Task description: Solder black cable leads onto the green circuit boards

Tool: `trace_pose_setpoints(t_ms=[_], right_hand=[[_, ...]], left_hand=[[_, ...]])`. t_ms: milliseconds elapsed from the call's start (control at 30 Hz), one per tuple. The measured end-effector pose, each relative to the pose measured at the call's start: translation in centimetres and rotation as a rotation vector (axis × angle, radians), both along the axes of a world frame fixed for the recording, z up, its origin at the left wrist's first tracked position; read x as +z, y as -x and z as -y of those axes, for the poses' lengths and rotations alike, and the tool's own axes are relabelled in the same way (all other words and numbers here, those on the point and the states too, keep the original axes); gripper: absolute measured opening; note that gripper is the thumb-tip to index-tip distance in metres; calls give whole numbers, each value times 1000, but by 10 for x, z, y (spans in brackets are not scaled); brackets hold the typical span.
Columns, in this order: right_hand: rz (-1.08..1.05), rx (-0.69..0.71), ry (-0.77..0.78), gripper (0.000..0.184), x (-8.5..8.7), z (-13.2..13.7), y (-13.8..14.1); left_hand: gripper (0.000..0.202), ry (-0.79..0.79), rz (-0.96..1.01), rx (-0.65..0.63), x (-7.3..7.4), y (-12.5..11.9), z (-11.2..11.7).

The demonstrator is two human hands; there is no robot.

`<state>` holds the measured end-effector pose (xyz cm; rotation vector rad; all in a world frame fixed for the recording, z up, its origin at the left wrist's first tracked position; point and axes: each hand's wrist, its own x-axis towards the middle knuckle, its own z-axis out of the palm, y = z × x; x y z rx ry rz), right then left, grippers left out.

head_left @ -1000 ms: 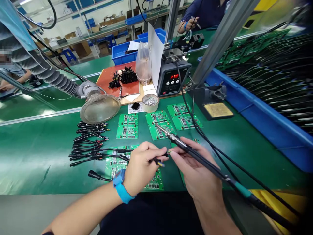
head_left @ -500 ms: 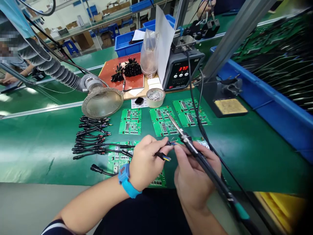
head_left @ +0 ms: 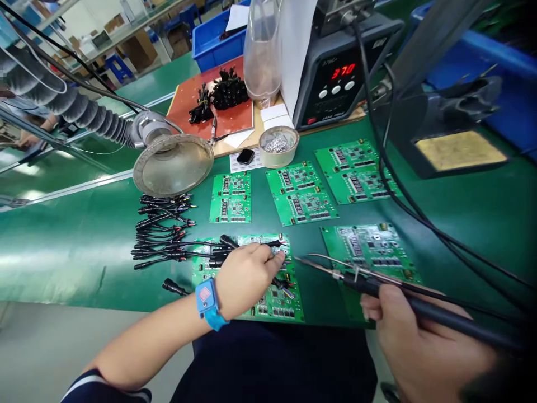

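My left hand (head_left: 247, 277), with a blue wrist strap (head_left: 208, 303), rests on the near green circuit board (head_left: 268, 305) and pinches a black cable (head_left: 197, 245) with coloured wire ends against it. My right hand (head_left: 423, 347) grips a black soldering iron (head_left: 419, 305); its tip points left, just right of that board and close to my left fingers. A second board (head_left: 371, 246) lies under the iron's tip.
Three more green boards (head_left: 300, 193) lie further back. A bundle of black cables (head_left: 163, 229) lies at left, beside a fume-extractor hood (head_left: 174, 165). A soldering station (head_left: 335, 73) reading 370, a tin (head_left: 278, 146) and an iron stand with sponge (head_left: 457, 151) stand behind.
My hands have parted. The left has dropped with the cable onto the near board; the right has swung the iron out to the right and lower. The view has moved closer to the table.
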<state>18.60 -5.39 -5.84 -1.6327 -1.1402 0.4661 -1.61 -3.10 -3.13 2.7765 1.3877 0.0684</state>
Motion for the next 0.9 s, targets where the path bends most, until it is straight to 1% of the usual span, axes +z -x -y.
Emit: trace_pose_setpoints(t_ms=[100,167,300,467,633,833,900], right_hand=[[-49,-29,8,13,-10,3,0],[-60,-37,16,13,-13,4,0],[-34,-4,27,10,-13,5,0],[-17,24,33,10,-15,5,0],[-37,-4,68,8,-16,4,-1],[-60,18,64,9,-17,5,-1],[-86,-9,68,11,-18,7,-1]], left_hand=[[26,-9,12,-7,-1,-1,0],[26,-15,25,1,-2,-1,0],[26,-16,46,20,-4,-1,0],[27,-1,60,13,-1,-2,0],[28,19,66,16,1,-3,-1],[27,38,59,22,3,-5,-1],[27,48,48,33,5,-6,-1]])
